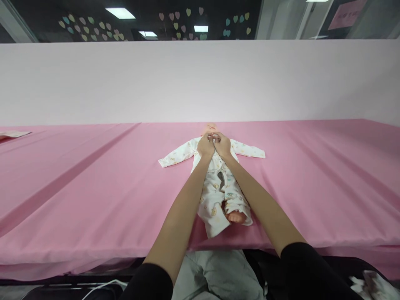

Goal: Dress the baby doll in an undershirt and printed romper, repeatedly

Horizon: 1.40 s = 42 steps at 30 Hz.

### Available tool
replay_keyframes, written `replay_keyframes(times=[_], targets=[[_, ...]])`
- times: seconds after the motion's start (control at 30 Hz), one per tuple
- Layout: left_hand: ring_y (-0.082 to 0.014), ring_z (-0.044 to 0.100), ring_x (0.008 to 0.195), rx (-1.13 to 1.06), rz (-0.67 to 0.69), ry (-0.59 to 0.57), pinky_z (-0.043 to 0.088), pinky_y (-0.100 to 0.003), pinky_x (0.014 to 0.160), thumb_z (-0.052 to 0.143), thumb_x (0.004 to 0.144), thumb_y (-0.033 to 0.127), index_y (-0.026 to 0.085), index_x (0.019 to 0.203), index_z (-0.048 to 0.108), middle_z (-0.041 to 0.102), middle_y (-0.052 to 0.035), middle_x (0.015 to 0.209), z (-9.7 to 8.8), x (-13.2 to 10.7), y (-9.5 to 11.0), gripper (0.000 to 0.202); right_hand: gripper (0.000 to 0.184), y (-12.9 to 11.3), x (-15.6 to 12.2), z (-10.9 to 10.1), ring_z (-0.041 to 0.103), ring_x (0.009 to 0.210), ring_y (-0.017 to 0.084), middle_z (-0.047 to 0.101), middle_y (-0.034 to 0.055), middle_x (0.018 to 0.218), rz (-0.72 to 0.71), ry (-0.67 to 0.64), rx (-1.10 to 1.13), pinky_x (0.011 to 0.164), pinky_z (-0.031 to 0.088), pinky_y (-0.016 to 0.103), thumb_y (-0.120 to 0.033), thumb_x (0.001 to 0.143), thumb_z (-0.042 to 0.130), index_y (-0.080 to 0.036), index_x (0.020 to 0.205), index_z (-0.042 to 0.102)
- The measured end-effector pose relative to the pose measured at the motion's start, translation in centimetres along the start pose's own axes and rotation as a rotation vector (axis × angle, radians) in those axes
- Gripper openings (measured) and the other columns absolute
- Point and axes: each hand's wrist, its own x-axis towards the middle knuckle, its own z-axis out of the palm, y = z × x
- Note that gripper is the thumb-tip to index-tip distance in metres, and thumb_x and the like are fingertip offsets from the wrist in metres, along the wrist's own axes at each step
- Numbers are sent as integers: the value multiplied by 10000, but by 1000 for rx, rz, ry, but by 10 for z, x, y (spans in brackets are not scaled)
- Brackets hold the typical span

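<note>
A baby doll [236, 216] lies on its back, its head at the far side and one bare foot towards me. It wears a white printed romper [214, 196] with both sleeves stretched out sideways. At the romper's neck, just below the doll's chin, my left hand [206, 145] and my right hand [222, 145] meet with fingers bent together. Both hands are closed at the collar, pinching the cloth of the romper. The fingertips and any fastener between them are too small to make out. Lower down, the front of the romper hangs partly open around the legs.
A pink sheet [93, 187] with some creases covers the table. Behind it rises a white wall panel [200, 83], with dark glass and heart stickers above. A flat paper-like item [14, 134] lies at the far left. A white cable [104, 285] runs below the front edge.
</note>
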Motion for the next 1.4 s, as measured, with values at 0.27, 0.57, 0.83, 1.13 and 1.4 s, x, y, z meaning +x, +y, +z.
replay_keyframes(times=[0.27, 0.57, 0.83, 1.13, 1.4], targets=[[-121, 616, 730, -327, -37, -110, 451, -211, 640, 340, 883, 309, 190, 900, 646, 683, -23, 911, 0, 4, -18, 329, 315, -2, -27, -10, 633, 903, 180, 697, 25, 958, -65, 108, 87, 874, 448, 301, -111, 787, 419, -192, 957, 672], [-95, 511, 505, -275, 68, -263, 415, -209, 550, 492, 753, 334, 164, 613, 629, 576, 10, 562, -13, 6, -15, 259, 184, 1, -33, -16, 595, 930, 213, 680, 69, 921, -131, 129, 30, 906, 433, 348, -120, 727, 493, -176, 764, 664], [-62, 477, 519, -420, 132, -457, 375, -174, 478, 582, 665, 209, 127, 832, 697, 657, -15, 746, -25, 11, -17, 218, 88, 10, -27, -15, 572, 858, 205, 640, 51, 830, -130, 107, 120, 847, 430, 344, -119, 703, 550, -170, 745, 608], [-165, 632, 733, -287, -18, -363, 477, -240, 640, 647, 635, 211, 133, 934, 699, 701, -57, 823, -28, 10, -4, 313, 32, 17, -23, -13, 519, 897, 206, 602, 51, 867, -144, 64, 105, 867, 392, 349, -157, 767, 577, -185, 753, 569], [-166, 654, 838, -169, 78, -317, 472, -242, 800, 603, 667, 152, 176, 941, 680, 715, -23, 824, -33, 9, 7, 286, 48, 14, -24, -13, 520, 866, 201, 601, 52, 856, -130, 79, 144, 838, 401, 345, -161, 801, 508, -183, 771, 539]])
